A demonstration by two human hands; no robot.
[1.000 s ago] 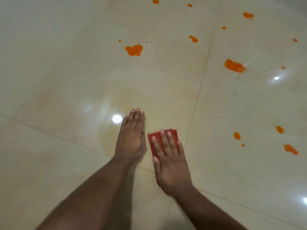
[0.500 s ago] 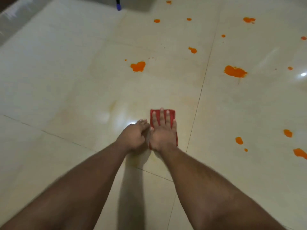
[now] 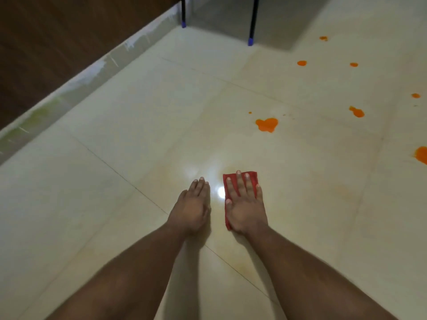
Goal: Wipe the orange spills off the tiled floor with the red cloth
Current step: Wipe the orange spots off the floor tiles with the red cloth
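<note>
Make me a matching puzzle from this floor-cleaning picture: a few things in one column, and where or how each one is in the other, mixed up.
Things
1. red cloth
2. left hand
3. heart-shaped orange spill
4. blue-tipped black legs

Places or states
A. flat on the bare tile, holding nothing
B. far ahead, standing by the wall
C. pressed under the right hand
D. unwiped, ahead and to the right of the cloth

Pairs: 1-C, 2-A, 3-D, 4-B

Both forearms are bare to the frame's edge, with no sleeves, and short, pale fingernails show.
</note>
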